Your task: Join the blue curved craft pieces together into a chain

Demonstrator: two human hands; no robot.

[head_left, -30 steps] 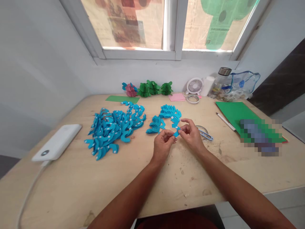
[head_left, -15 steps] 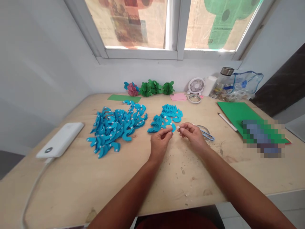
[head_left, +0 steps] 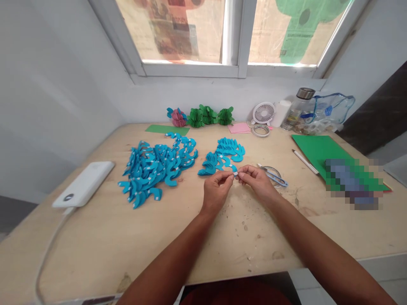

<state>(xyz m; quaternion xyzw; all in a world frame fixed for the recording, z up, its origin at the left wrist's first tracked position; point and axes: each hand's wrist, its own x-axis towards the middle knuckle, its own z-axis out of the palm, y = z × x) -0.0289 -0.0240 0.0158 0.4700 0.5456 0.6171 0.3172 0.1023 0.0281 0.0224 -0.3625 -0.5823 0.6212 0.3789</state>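
Note:
My left hand [head_left: 216,188] and my right hand [head_left: 257,180] meet over the middle of the wooden table [head_left: 178,237], both pinched on one small blue curved paper piece [head_left: 231,169] with a white tab at its end. Just beyond my fingers lies a small fanned group of blue paper pieces [head_left: 222,156]. A much bigger heap of blue paper pieces [head_left: 155,168] with white tabs lies to the left of it.
A white power bank [head_left: 84,183] with a cable lies at left. Small scissors [head_left: 274,176], a pen [head_left: 305,161], green paper sheets [head_left: 318,149], a tape roll [head_left: 261,130], a small fan [head_left: 263,113], a bottle [head_left: 299,108] and paper flowers [head_left: 203,117] sit along the back and right.
My hands drew apart half a second ago and have come back together on the blue piece, slightly nearer the small fanned group. The camera shifted a little.

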